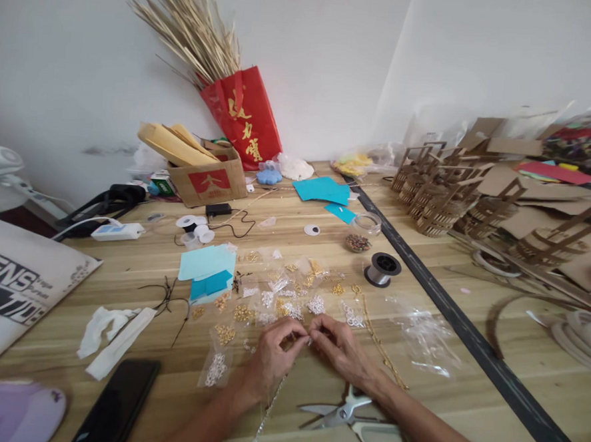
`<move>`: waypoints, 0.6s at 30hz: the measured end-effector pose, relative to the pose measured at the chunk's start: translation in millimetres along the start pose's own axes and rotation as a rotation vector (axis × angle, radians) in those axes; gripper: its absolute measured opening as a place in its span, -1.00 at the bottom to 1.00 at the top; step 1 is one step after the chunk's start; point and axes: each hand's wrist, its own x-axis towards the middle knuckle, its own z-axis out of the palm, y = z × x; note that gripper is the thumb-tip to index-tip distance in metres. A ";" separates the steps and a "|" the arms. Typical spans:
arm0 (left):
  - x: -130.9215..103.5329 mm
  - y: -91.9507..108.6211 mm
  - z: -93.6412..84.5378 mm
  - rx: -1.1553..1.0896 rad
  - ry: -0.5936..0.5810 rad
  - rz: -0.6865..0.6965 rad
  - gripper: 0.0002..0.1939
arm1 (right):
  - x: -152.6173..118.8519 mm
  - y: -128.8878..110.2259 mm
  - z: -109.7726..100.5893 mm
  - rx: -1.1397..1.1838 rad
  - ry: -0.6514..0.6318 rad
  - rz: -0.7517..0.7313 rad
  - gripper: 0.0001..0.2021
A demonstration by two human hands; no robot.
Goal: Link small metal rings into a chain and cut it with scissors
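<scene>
My left hand (278, 348) is closed in a pinch, and a thin silver chain (270, 411) hangs below it toward the table's near edge. Fingertip to fingertip with it, my right hand (336, 347) pinches a tiny shiny piece too small to name. Open-bladed scissors (344, 415) with pale handles lie under my right forearm. A gold chain (375, 332) stretches along the table to the right of my right hand. Just beyond both hands are small bags and piles of silver rings (315, 305) and gold findings (244, 313).
A wire spool (382, 270) and a bowl of beads (357, 243) stand behind my right hand. Blue cards (207, 263), a black phone (117, 403) and white strips (120, 344) lie leftward. Small bamboo baskets (441, 206) crowd the back right. Clear plastic bags (428, 339) lie rightward.
</scene>
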 end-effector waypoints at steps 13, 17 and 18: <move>2.9 -1.7 -1.8 -0.117 -0.021 -0.206 -0.88 | 2.4 -14.2 -18.0 -0.161 0.021 0.002 -0.80; 4.5 -2.3 -2.2 -0.194 0.012 -0.198 -0.85 | 2.2 -14.4 -21.3 -0.245 -0.001 -0.002 -0.82; 4.8 -2.6 -2.4 -0.205 0.023 -0.197 -0.85 | 1.9 -14.6 -21.8 -0.262 -0.005 -0.006 -0.83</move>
